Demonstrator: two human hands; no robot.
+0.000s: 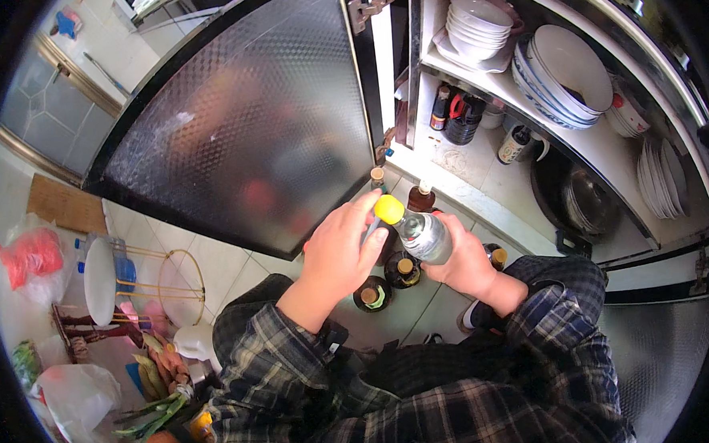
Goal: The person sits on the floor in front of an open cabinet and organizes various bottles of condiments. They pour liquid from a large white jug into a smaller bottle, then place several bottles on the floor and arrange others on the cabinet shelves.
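Note:
My right hand (468, 263) is closed around a clear bottle (425, 237) with a yellow cap (389, 209), tilted up and to the left. Beside the cap is my left hand (345, 241), its thumb and forefinger apart on the cap's left side; whether they touch it I cannot tell. Below the hands, on the tiled floor, stand several dark bottles, among them one with a green label (372, 296) and one with a tan cap (404, 269). A brown bottle (420, 197) and a cork-coloured capped bottle (377, 177) stand behind, near the cabinet's sill.
An open cabinet door (247, 125) with textured glass rises at left. The cabinet shelf (491, 82) holds stacked bowls (478, 28) and plates (569, 72); below are bottles and pans (588, 200). A wire-framed stand (180, 285), plastic bags (78, 404) and vegetables (157, 364) lie left.

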